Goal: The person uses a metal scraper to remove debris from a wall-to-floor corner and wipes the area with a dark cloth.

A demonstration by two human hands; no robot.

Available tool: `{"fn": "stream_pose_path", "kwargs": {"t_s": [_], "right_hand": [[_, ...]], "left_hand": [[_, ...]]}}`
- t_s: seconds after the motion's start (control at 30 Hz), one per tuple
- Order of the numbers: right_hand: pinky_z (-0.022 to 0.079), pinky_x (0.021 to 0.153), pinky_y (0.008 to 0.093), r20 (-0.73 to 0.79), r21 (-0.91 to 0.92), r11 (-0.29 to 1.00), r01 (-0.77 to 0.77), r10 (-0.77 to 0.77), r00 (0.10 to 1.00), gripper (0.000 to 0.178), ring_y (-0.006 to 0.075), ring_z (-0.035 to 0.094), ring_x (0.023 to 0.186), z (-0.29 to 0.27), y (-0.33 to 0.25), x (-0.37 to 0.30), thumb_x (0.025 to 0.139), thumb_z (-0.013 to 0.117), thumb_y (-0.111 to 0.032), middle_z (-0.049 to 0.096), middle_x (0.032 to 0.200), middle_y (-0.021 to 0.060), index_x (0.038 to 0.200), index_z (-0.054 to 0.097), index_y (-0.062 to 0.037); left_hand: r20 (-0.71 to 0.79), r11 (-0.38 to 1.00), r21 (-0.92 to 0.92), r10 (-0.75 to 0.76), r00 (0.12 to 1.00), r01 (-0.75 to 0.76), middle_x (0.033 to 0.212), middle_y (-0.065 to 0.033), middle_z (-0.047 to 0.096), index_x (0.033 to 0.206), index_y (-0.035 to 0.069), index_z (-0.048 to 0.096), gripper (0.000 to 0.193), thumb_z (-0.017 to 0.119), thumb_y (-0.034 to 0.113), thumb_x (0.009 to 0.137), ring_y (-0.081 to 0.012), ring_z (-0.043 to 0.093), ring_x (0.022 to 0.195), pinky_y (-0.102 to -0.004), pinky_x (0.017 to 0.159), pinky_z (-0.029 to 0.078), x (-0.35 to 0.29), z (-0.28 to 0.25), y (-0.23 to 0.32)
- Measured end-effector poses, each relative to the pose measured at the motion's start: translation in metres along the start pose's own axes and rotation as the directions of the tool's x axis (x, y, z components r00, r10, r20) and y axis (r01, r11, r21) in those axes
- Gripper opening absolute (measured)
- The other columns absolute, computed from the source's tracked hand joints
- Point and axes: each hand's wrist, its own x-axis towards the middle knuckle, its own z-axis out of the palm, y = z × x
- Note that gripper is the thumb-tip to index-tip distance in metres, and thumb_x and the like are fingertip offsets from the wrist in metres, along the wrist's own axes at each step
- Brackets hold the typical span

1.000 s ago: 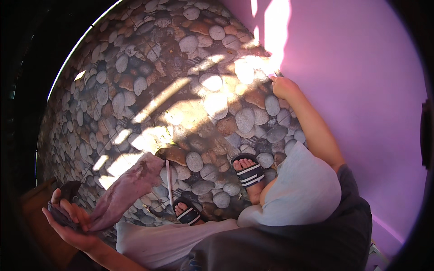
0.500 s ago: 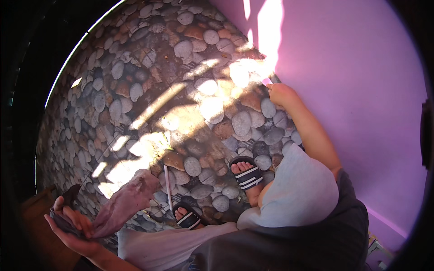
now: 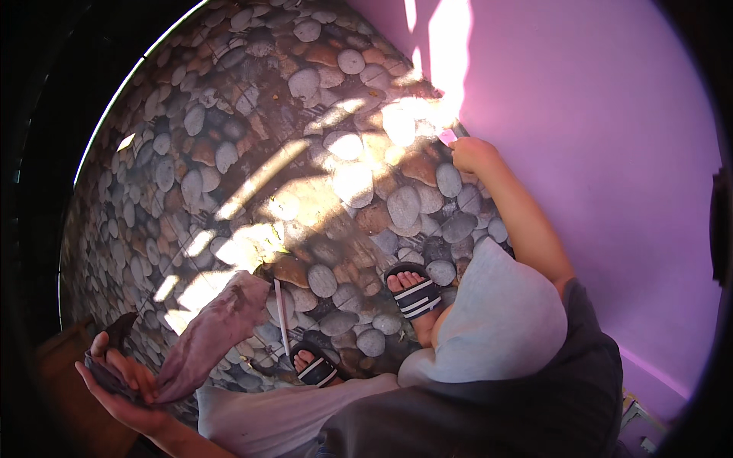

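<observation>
My left hand, at the lower left, has its fingers curled round a cloth. The cloth is dusty mauve, and its long end hangs out over the floor; a darker part is bunched in the palm. On the other side, my right arm reaches along the wall, and my right hand is closed on a small flat pink piece at the foot of the wall. Only the tip of that piece shows, so its kind is unclear. A thin pale stick lies beside my left sandal.
The floor has a pebble pattern, with bright sun patches across it. A purple wall rises close on my right. My feet are in dark striped sandals. A brown wooden thing stands at the far left.
The view has shifted slightly. The hanging end of the cloth has lifted a little, and the pink piece shows a bit more at my right fingertips. Both grips are the same.
</observation>
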Motion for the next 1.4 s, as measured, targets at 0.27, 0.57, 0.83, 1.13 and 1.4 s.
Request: {"fn": "stream_pose_path", "kwargs": {"t_s": [0.27,0.57,0.83,1.13,1.4], "right_hand": [[0.052,0.090,0.0420,-0.055,0.039,0.999,0.031,-0.029,0.998,0.038,0.0305,0.064,0.108,-0.009,-0.005,-0.005,0.084,0.051,-0.011,0.066,0.118,0.0132,0.120,0.066,-0.0127],[0.052,0.085,0.0456,-0.141,0.098,0.994,0.054,-0.040,0.989,0.037,0.0343,0.066,0.097,-0.010,-0.009,-0.031,0.092,0.046,-0.017,0.070,0.106,0.0145,0.125,0.062,-0.0137],[0.050,0.086,0.0486,-0.221,0.197,0.980,0.010,0.035,0.975,0.041,0.0377,0.065,0.096,0.033,0.001,-0.039,0.096,0.042,-0.027,0.068,0.106,0.0208,0.134,0.056,-0.0180],[0.051,0.086,0.0476,-0.190,0.120,0.993,-0.003,0.026,0.981,0.035,0.0363,0.066,0.102,0.013,-0.008,-0.034,0.090,0.042,-0.012,0.068,0.111,0.0188,0.115,0.067,-0.0078],[0.052,0.083,0.0468,-0.110,0.048,0.999,0.008,-0.003,0.994,0.037,0.0364,0.066,0.097,0.027,0.004,0.000,0.089,0.044,-0.014,0.068,0.108,0.0174,0.119,0.065,-0.0108]], "left_hand": [[0.003,1.000,-0.022,0.015,1.000,-0.015,0.054,0.0013,0.031,0.121,-0.003,0.052,0.057,0.027,0.046,0.105,-0.0066,0.021,0.033,-0.0209,0.028,0.021,-0.006,-0.005,0.007],[-0.090,1.000,-0.003,0.002,0.996,-0.002,0.052,0.0013,0.031,0.118,-0.003,0.053,0.059,0.027,0.048,0.104,-0.0074,0.021,0.032,-0.0211,0.027,0.021,-0.011,0.000,0.011],[-0.019,1.000,-0.020,-0.016,1.000,0.016,0.052,0.0020,0.030,0.118,-0.002,0.053,0.059,0.027,0.048,0.104,-0.0072,0.021,0.032,-0.0213,0.028,0.021,-0.005,-0.002,0.004],[-0.046,1.000,-0.017,-0.021,0.999,0.020,0.051,0.0019,0.030,0.117,-0.002,0.053,0.058,0.027,0.048,0.104,-0.0073,0.021,0.031,-0.0215,0.028,0.021,-0.009,-0.002,0.005],[-0.105,0.998,-0.015,-0.060,0.993,0.059,0.050,0.0016,0.030,0.115,-0.004,0.053,0.059,0.027,0.049,0.104,-0.0076,0.021,0.031,-0.0213,0.027,0.020,-0.010,0.015,0.003]]}}
